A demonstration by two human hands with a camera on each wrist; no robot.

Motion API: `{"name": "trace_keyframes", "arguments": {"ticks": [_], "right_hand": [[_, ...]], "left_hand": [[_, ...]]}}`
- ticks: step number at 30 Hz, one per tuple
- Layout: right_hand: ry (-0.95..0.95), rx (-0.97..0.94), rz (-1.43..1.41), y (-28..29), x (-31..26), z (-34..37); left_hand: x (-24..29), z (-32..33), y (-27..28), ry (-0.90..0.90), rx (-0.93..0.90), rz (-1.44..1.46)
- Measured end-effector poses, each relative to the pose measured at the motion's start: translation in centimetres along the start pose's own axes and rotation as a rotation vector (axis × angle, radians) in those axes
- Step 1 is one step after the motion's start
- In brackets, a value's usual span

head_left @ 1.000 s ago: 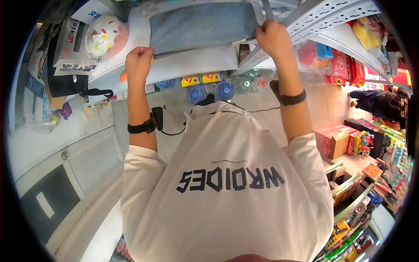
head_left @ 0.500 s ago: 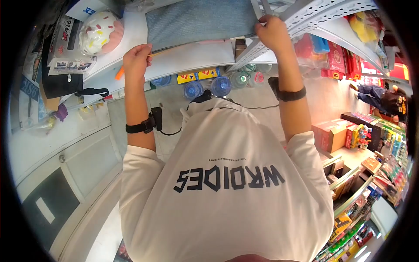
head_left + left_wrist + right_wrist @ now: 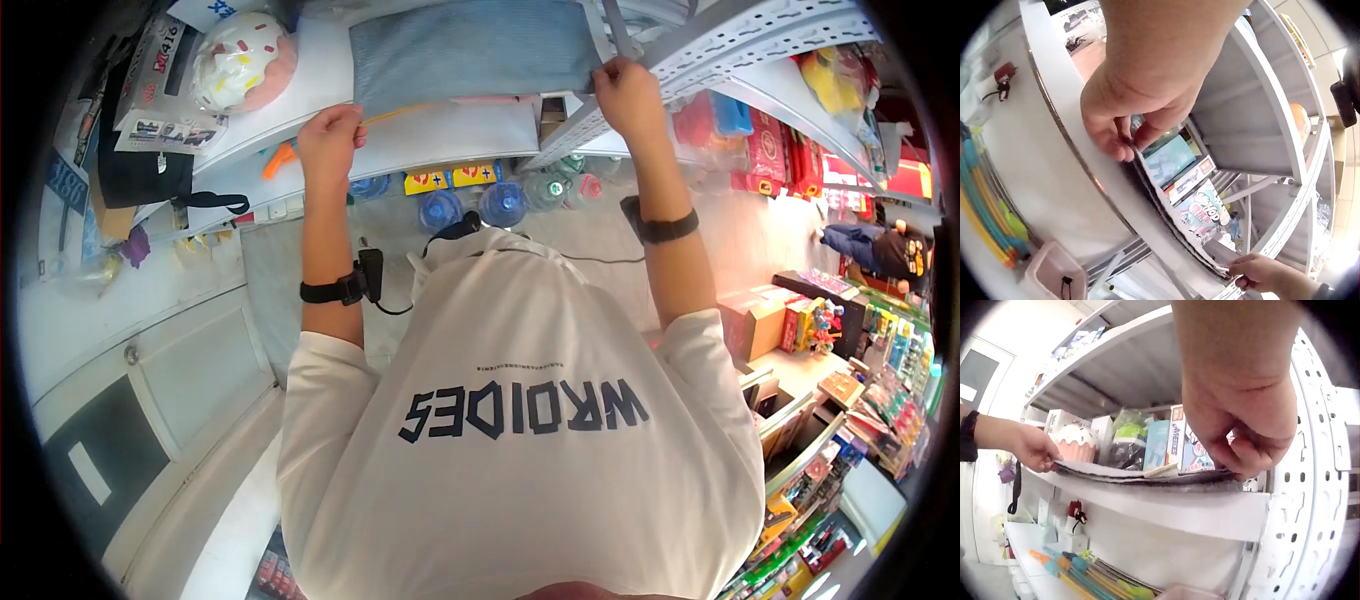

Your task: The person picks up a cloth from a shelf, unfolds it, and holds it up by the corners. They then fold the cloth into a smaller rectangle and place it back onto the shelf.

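A grey-blue cloth [image 3: 470,52] lies stretched along the front of a white shelf in the head view. My left hand [image 3: 332,145] pinches its near left corner, and my right hand [image 3: 630,98] pinches the near right corner beside a perforated post. From the left wrist view, the left hand [image 3: 1141,94] holds the layered edge of the cloth [image 3: 1166,215] between thumb and fingers, with the right hand [image 3: 1260,274] at the far end. In the right wrist view the cloth [image 3: 1141,476] runs along the shelf edge between the left hand [image 3: 1035,448] and right hand [image 3: 1241,431].
A cupcake-shaped item [image 3: 243,65] stands left of the cloth. Boxes such as a blue one [image 3: 1157,445] stand behind it. The perforated post [image 3: 1304,450] rises close by the right hand. Below are a lower shelf [image 3: 1029,550] and large bottles [image 3: 502,204] on the floor.
The head view has shifted slightly. Both hands keep their pinch at the cloth's corners, and the cloth lies nearly as before.
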State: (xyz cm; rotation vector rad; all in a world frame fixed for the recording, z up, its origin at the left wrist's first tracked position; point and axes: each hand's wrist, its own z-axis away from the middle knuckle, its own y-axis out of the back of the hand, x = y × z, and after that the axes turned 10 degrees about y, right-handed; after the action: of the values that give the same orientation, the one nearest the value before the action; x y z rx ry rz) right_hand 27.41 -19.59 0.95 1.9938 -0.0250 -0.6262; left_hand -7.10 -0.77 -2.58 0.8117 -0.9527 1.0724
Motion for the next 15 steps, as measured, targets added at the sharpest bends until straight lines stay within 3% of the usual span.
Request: {"name": "trace_keyframes", "arguments": {"ticks": [5, 8, 10, 11, 13, 15], "right_hand": [[-0.005, 0.056, 0.068, -0.4, -1.1, 1.5], [-0.111, 0.025, 0.092, -0.8, -1.0, 1.8], [-0.277, 0.071, -0.189, -1.5, 0.1, 1.9], [-0.276, 0.074, -0.194, -1.5, 0.1, 1.9], [-0.482, 0.124, -0.562, -1.0, -0.4, 2.3], [-0.511, 0.174, -0.631, -0.7, -1.3, 2.5]], "left_hand": [[-1.2, 0.0, -0.7, -0.07, 0.055, -0.021], [-1.6, -0.2, -1.1, -0.026, 0.063, 0.03], [-1.8, 0.2, -1.6, 0.023, 0.052, 0.208], [-2.0, 0.3, -1.7, 0.019, 0.054, 0.205], [-2.4, 0.3, -1.9, -0.028, 0.072, 0.301], [-2.4, 0.4, -1.8, -0.046, 0.084, 0.283]]}}
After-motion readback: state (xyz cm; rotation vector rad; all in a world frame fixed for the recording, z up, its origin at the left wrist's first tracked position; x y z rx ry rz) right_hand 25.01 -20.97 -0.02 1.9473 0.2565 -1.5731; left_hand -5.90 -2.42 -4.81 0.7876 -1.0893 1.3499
